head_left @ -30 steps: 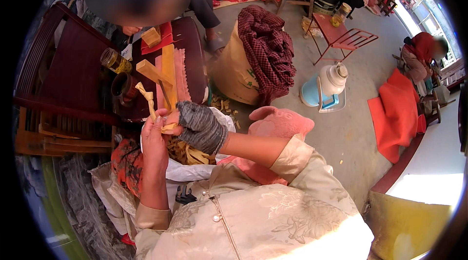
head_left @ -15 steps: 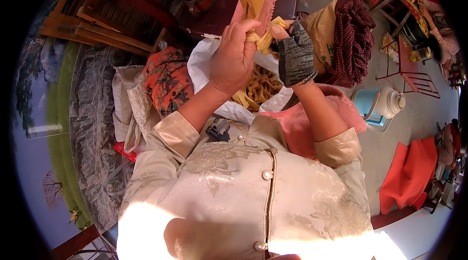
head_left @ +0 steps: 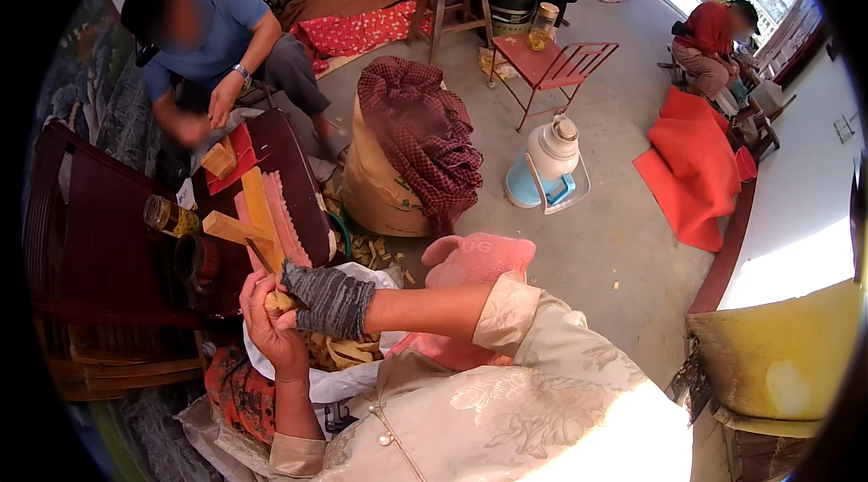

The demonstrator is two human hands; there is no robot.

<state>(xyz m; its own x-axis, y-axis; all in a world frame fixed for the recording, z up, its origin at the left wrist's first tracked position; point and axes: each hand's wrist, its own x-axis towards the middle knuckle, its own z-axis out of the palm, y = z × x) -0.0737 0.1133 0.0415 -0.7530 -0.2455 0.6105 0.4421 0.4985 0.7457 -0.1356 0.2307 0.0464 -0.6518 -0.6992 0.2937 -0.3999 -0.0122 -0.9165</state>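
Note:
A small bundle of yellow strips point(head_left: 279, 302) is held in my bare left hand point(head_left: 263, 324), its fingers curled round it. My right hand point(head_left: 327, 299), in a grey fingerless glove, closes on the same bundle from the right; its fingertips are mostly hidden. Just beyond my hands a forked wooden stand point(head_left: 257, 222) rises from a pink cloth point(head_left: 284, 220) on a dark red bench point(head_left: 303, 185). Below them a white bag point(head_left: 312, 384) by my lap holds many more yellow strips point(head_left: 348, 354).
A co-worker in blue point(head_left: 212, 30) sits at the bench's far side. On the bench are a dark mug point(head_left: 196, 262) and a jar point(head_left: 170, 215). A sack point(head_left: 380, 184) with checked cloth, a thermos point(head_left: 550, 159), a red chair point(head_left: 550, 66) and a red mat point(head_left: 692, 170) stand or lie around.
My view has swung up and to the right, bringing other people and more floor into sight. My hands have drawn closer together, and the strips are now a tighter bundle.

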